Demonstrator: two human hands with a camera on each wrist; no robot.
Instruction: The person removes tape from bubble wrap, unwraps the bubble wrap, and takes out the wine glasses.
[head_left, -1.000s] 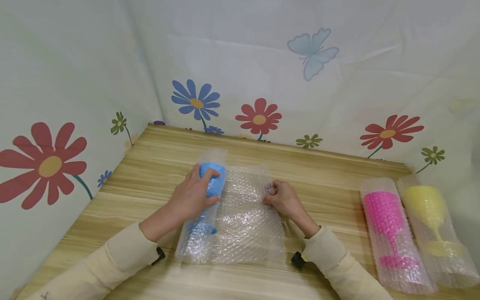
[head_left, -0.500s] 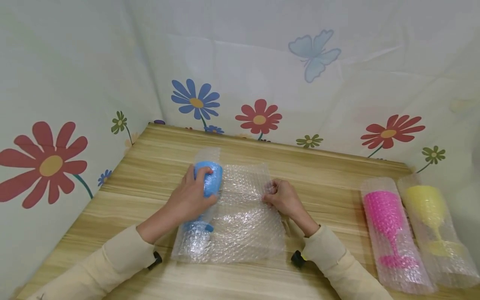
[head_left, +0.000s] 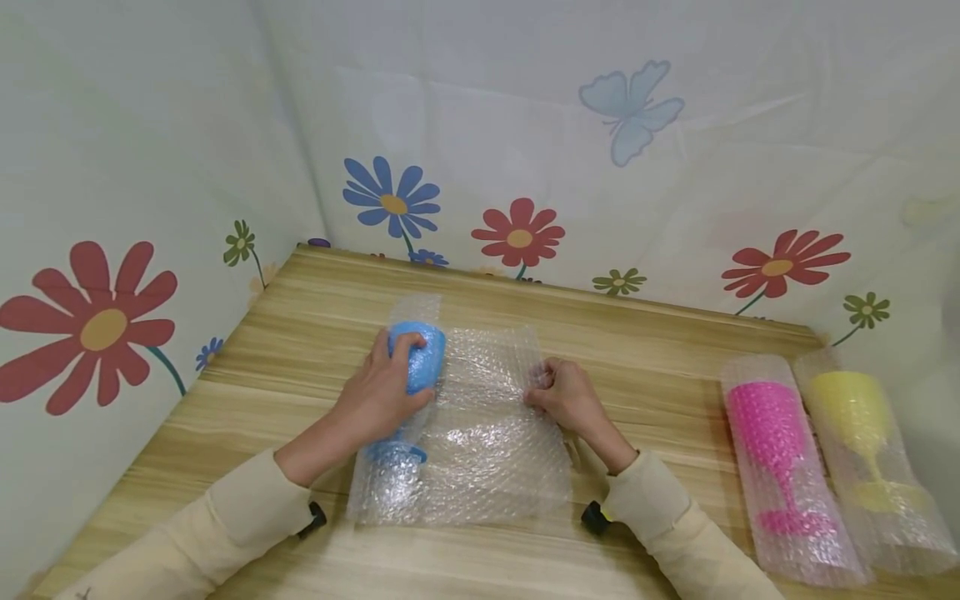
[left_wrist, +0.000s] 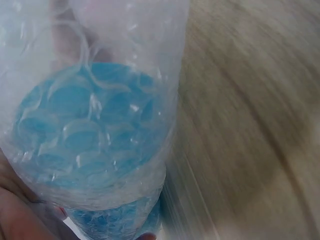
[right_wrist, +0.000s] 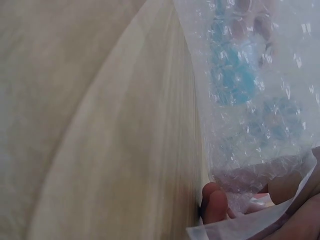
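Observation:
A blue goblet (head_left: 429, 360) lies in clear bubble wrap (head_left: 491, 433) on the table, bowl away from me. My left hand (head_left: 378, 396) grips its bowl through the wrap, thumb on the near side. Part of the stem is hidden by that hand. In the left wrist view the bowl (left_wrist: 95, 125) shows blue behind large bubbles. On the right, my right hand (head_left: 572, 396) pinches the side edge of the wrap, which spreads flat between both hands. The right wrist view shows a fingertip (right_wrist: 216, 202) at that edge, beside a pale translucent strip (right_wrist: 245, 225).
A pink goblet (head_left: 768, 421) and a yellow goblet (head_left: 855, 408), each in bubble wrap, lie side by side at the right. The wood-grain table (head_left: 300, 292) meets a flower-printed curtain (head_left: 480, 125) at its back and left edges.
My left hand and the blue goblet have shifted slightly left, and the goblet's foot looks turned a little. My right hand has stayed at the wrap's edge.

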